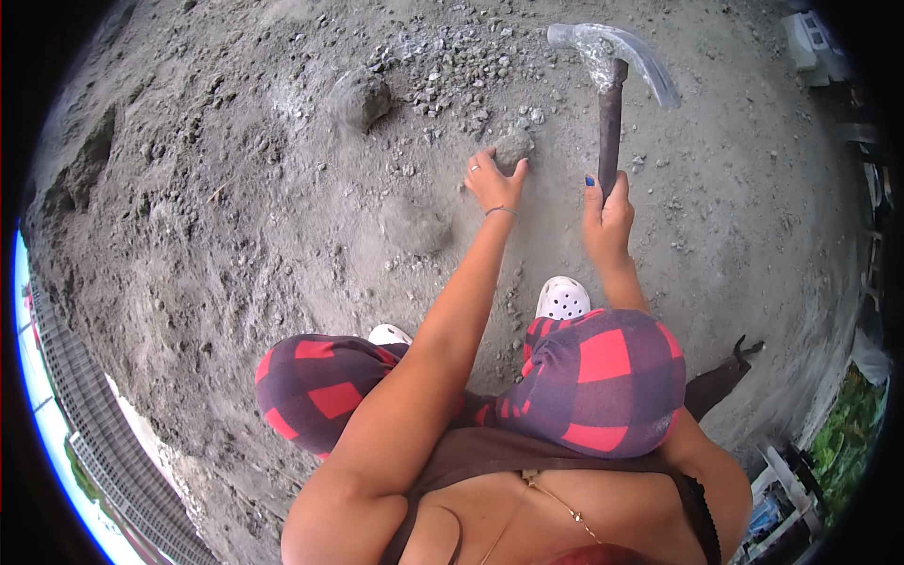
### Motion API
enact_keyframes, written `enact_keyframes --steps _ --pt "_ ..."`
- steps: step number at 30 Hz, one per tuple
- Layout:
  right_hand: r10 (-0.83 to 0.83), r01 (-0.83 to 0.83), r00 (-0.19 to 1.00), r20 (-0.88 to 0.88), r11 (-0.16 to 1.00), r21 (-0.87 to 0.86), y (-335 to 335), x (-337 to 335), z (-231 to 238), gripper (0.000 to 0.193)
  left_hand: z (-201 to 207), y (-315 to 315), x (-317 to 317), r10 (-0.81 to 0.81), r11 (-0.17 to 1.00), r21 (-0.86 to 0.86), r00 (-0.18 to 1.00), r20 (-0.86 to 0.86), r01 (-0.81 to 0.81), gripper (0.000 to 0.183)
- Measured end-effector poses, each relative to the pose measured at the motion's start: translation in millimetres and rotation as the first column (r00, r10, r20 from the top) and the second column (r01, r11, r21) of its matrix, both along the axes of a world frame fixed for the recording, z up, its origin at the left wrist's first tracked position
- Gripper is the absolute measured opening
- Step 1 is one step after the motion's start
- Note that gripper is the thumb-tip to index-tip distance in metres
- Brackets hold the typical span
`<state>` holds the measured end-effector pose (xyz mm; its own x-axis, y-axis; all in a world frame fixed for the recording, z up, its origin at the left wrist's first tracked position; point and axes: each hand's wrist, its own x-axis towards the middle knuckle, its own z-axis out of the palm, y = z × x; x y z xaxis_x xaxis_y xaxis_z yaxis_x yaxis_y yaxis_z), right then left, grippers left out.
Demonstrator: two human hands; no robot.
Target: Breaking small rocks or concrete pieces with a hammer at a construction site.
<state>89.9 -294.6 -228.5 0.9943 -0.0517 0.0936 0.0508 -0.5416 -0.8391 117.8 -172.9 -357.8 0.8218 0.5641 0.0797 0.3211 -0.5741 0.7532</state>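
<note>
Metal hammer head, rough stone

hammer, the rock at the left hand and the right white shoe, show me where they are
Hammer (611,113): head view, middle of the dark handle
Rock (514,143): head view, its upper face
Right white shoe (563,297): head view, the toe

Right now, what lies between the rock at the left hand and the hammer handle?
In the head view, dusty gray ground with a few small stones lies between the rock and the hammer handle; nothing else shows there.
</note>
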Motion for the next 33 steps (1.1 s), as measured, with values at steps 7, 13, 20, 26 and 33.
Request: enact_keyframes --steps 7,13,20,26,33 --pt "0.059 -0.124 0.974 -0.22 0.947 -0.298 -3.1 -3.5 -82.0 0.024 1.4 -4.3 10.1 0.048 0.997 -0.057 0.999 -0.015 -0.049 0.05" --pt "0.125 -0.122 0.992 -0.031 0.989 0.087 8.4 16.9 46.1 0.02 -9.4 7.0 1.5 0.029 0.999 0.03 1.0 0.009 -0.029 0.051" --pt "0.015 -0.026 0.988 0.153 0.997 0.072 -2.4 1.4 -17.6 0.017 -5.6 -8.0 5.8 0.013 1.0 0.014 1.0 0.012 -0.013 0.052" --pt "0.171 -0.204 0.963 -0.206 0.967 -0.15 12.3 1.1 -67.0 0.018 -11.0 2.0 1.4 0.037 0.999 0.019 0.999 -0.024 -0.036 0.052" --pt "0.083 -0.132 0.959 0.27 0.977 0.167 24.9 24.5 43.4 0.016 -3.1 0.8 1.3 0.059 0.998 -0.006 0.998 -0.034 -0.06 0.053"
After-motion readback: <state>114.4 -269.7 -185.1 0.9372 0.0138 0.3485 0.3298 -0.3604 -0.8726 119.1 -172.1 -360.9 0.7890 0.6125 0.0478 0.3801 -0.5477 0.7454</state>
